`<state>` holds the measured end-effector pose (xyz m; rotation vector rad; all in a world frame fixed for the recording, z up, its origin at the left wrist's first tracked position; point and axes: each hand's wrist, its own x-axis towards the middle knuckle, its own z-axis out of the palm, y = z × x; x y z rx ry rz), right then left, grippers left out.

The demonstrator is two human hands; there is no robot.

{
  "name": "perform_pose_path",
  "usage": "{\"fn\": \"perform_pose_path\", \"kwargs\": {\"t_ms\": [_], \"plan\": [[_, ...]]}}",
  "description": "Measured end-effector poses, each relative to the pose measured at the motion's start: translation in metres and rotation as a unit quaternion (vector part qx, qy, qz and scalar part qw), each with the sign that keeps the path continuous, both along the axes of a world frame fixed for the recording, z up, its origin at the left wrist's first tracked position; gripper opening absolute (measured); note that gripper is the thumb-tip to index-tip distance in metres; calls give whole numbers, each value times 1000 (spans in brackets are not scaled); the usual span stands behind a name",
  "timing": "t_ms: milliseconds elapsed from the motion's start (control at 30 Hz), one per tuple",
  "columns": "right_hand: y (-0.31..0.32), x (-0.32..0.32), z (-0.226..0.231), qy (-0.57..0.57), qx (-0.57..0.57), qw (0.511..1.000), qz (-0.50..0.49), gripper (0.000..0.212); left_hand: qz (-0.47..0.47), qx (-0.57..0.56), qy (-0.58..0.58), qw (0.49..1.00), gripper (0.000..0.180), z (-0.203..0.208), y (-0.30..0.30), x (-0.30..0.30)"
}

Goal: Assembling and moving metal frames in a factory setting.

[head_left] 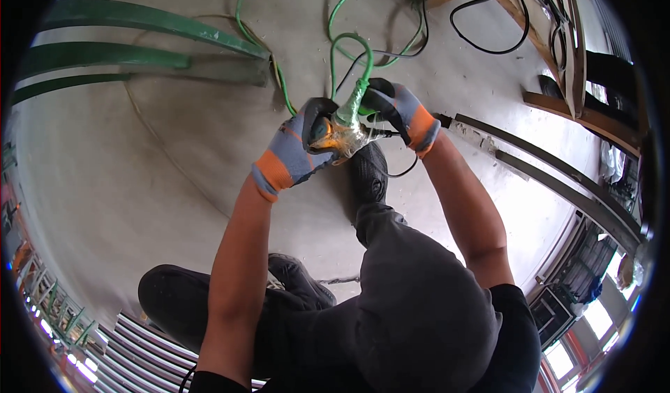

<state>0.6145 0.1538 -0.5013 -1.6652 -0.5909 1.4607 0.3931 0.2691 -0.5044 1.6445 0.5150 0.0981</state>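
Observation:
In a grey, orange and black work glove, my left hand [299, 142] is closed around a yellow-orange cable socket [326, 140]. Clear plastic wrap [347, 117] covers the socket and the end of a thick green cable [364, 72], which loops up and away from it. My right hand [398, 110], gloved alike, has its fingers closed at the right side of the bundle, where shiny strands of the wrap run to them; the fingertips are partly hidden. A black plug [380, 133] sticks out of the socket's right side, and its thin black cord [408, 170] curves below my right wrist.
Green curved metal bars [139, 16] reach in from the left. Long dark metal profiles [558, 159] lie on the right. A wooden frame [572, 58] with hanging black cables stands at upper right, beside another person's leg [607, 103]. Shiny metal tubes [139, 358] lie at lower left.

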Motion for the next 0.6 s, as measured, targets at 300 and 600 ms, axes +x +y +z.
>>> {"fn": "perform_pose_path", "kwargs": {"t_ms": [300, 600], "plan": [[3, -20, -27, -54, 211, 968, 122, 46, 7, -52, 4, 999, 70, 3, 4, 5], [9, -41, -32, 441, 128, 875, -153, 85, 113, -72, 42, 990, 88, -4, -2, 5]]}}
